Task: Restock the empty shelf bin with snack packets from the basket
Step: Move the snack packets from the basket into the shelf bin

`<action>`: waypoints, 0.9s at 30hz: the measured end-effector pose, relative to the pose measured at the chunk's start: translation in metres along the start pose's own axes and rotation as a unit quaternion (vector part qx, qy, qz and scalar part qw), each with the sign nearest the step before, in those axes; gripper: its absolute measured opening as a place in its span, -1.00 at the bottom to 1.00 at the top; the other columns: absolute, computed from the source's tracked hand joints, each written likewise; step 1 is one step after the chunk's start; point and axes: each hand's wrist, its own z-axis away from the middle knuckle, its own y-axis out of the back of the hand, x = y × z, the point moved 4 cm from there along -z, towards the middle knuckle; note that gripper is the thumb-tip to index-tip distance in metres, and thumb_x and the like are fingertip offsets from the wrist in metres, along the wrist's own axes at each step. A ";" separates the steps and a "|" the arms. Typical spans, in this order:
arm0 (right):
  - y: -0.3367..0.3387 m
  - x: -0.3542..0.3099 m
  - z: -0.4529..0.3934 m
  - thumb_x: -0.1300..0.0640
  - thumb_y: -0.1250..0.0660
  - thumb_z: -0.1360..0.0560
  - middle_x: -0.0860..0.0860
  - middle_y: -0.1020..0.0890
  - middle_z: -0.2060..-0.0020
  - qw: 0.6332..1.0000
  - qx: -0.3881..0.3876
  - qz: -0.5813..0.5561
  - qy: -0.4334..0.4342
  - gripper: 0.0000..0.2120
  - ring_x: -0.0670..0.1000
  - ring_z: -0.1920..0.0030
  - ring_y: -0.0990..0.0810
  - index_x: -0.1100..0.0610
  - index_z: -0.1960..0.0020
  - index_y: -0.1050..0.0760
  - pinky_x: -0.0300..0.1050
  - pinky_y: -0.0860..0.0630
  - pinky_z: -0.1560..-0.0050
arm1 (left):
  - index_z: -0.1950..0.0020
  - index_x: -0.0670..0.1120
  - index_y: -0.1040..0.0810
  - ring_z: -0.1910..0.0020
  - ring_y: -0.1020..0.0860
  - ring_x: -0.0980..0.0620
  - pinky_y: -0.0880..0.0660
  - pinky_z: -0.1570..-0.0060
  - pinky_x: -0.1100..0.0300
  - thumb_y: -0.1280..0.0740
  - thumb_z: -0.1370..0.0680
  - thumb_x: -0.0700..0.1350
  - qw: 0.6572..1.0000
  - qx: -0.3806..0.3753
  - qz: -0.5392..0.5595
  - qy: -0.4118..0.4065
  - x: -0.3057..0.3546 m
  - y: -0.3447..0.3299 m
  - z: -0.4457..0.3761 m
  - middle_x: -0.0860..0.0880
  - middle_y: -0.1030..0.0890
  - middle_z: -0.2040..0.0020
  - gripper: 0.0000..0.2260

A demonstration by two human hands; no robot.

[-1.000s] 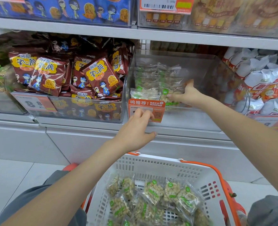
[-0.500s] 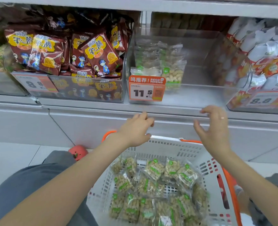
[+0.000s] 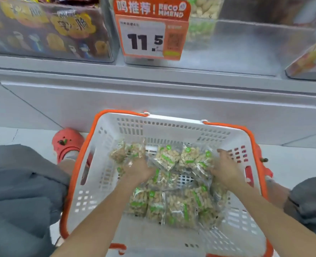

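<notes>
The white basket (image 3: 127, 127) with orange rim sits on the floor below the shelf and holds several clear snack packets (image 3: 179, 204) with green labels. My left hand (image 3: 137, 170) is down in the basket, its fingers curled into packets at the upper left of the pile. At the right side of the pile my right hand (image 3: 225, 167) has its thumb spread and its fingers against a packet. Above, the clear shelf bin (image 3: 246, 49) shows a few packets (image 3: 203, 8) at its left and a bare floor.
An orange price tag (image 3: 149, 34) reading 11.5 hangs on the bin's front left. A bin of brown snack bags (image 3: 47, 34) stands to its left, another bin (image 3: 311, 62) to its right. My red shoe (image 3: 66, 141) and grey-clad knees flank the basket.
Both hands have dropped from the shelf front into the basket and onto the packets. The camera has tilted down, so the shelf bin is now at the top edge.
</notes>
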 end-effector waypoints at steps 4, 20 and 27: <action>-0.015 -0.010 -0.022 0.12 -0.52 -0.37 0.15 -0.48 -0.28 0.996 -0.063 -0.051 -0.033 -0.23 0.16 -0.23 -0.50 0.18 -0.43 -0.17 0.00 -0.46 -0.20 | 0.21 0.01 -0.36 0.43 -0.41 0.05 -0.39 0.41 0.23 -0.31 -0.54 0.04 0.987 -0.011 0.152 0.059 0.010 -0.019 -0.023 -0.04 -0.44 0.35 -0.79; -0.031 -0.005 -0.029 0.10 -0.55 -0.35 0.12 -0.37 -0.40 0.956 -0.244 -0.148 -0.067 -0.24 0.08 -0.23 -0.45 0.19 -0.40 -0.22 -0.08 -0.51 -0.11 | 0.31 -0.04 -0.24 0.38 -0.35 0.07 -0.31 0.35 0.17 -0.42 -0.47 -0.10 0.981 0.076 0.175 0.017 0.034 -0.020 -0.032 0.01 -0.38 0.34 -0.65; 0.006 -0.023 0.003 -0.07 -0.63 -0.17 0.08 -0.59 -0.15 0.927 -0.292 -0.229 -0.052 -0.29 0.05 -0.14 -0.55 0.14 -0.22 -0.49 -0.06 -0.49 -0.14 | -0.35 -0.24 -0.30 0.05 -0.58 -0.10 -0.63 0.20 0.01 -0.45 -0.38 -0.38 0.929 -0.035 0.360 0.075 0.035 0.013 -0.003 -0.15 -0.49 0.04 -0.41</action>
